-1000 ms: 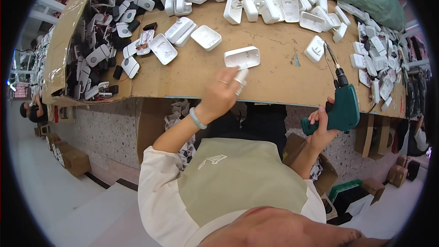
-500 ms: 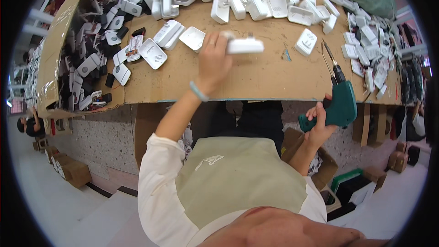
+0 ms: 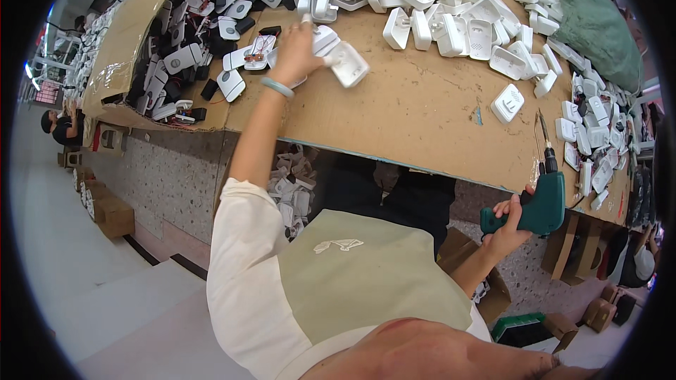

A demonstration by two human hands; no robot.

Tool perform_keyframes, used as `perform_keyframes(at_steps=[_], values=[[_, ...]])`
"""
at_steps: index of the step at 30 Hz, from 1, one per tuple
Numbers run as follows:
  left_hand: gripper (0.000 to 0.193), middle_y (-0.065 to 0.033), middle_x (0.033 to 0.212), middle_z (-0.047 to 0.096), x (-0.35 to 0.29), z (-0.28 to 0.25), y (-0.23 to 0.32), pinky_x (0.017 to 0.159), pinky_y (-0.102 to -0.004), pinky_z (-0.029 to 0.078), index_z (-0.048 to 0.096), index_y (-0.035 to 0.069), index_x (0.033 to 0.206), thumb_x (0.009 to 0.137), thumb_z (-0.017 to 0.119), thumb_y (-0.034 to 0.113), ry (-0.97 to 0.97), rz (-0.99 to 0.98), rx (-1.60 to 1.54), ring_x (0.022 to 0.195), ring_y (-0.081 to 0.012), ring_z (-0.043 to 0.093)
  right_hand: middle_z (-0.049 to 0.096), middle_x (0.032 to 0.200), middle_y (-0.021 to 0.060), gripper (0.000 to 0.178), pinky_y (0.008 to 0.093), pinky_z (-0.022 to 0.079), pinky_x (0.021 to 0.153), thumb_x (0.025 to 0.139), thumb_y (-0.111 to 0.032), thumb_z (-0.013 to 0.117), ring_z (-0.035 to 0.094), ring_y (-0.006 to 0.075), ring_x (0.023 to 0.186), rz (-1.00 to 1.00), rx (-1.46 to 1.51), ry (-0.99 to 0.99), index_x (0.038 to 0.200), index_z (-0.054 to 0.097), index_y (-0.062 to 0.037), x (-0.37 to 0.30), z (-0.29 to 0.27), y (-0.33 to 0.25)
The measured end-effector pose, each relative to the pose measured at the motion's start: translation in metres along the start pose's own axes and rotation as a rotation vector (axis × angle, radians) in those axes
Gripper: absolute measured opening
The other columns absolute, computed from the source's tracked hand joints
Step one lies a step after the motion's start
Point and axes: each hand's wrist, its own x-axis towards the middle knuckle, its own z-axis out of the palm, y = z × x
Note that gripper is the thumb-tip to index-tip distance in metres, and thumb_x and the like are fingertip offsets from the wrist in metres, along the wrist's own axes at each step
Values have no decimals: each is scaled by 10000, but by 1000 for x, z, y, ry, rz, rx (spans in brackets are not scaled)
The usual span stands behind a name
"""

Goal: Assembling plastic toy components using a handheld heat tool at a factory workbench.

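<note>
My left hand [image 3: 296, 58] reaches over the table at the near edge of the white plastic parts, slightly blurred. Its thumb and fingers are spread around a white plug housing [image 3: 324, 40], and the thumb meets the rim of an open white shell [image 3: 350, 65]. I cannot see a firm grip, and the fingertips are partly hidden. Below the table's front edge at the right, my right hand [image 3: 508, 224] is wrapped round the handle of a green soldering gun [image 3: 546, 205]. Its thin tip and feed tube point up and away. A single white plug housing [image 3: 507, 103] lies beyond it.
A cardboard box [image 3: 134, 35] at the left holds many black and white parts with wires. White shells [image 3: 451, 32] are heaped along the back. More white housings [image 3: 595, 127] lie at the right beside a green cloth bag [image 3: 598, 28]. The table's front edge [image 3: 394, 162] runs before me.
My left hand has moved left, and the white plug housing it carried no longer shows in it. My right hand keeps hold of the soldering gun. The whole view has turned and shifted.
</note>
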Motion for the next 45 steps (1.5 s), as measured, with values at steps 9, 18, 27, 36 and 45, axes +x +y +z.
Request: perform_keyframes(at_steps=[9,18,27,36,45], values=[[477,-241,1144,622,-7,19,40,945,-495,455,564,-27,1138,754,772,164,-239,181,11,1098,-408,582,553,849,69,324,262,428,521,891,55,598,467,97,552,6,25,-13,1212,550,56,-4,14,2],[721,-192,1587,215,-27,32,118,1131,-554,256,544,77,1336,719,848,295,199,299,-87,1436,-424,216,586,858,82,331,276,449,516,891,58,589,480,100,524,-19,-2,30,1218,539,48,-8,3,-9],[188,32,1600,289,-23,30,119,1193,-652,82,670,170,894,761,666,37,115,623,-55,1492,-320,161,515,715,48,329,256,417,509,883,44,611,460,98,529,-25,11,92,1208,561,49,-11,11,-15],[216,10,1519,420,-29,21,128,1193,-657,73,655,125,921,751,648,-8,-20,782,-107,1471,-271,254,605,927,89,352,278,437,504,884,45,612,470,102,506,-17,27,84,1229,537,44,-8,5,-10],[213,-118,1034,655,-14,20,147,1139,-510,317,591,50,961,750,618,33,-133,869,-113,1143,-261,567,616,990,98,326,280,455,505,881,81,588,482,92,522,11,39,79,1203,547,58,-6,-11,-5]])
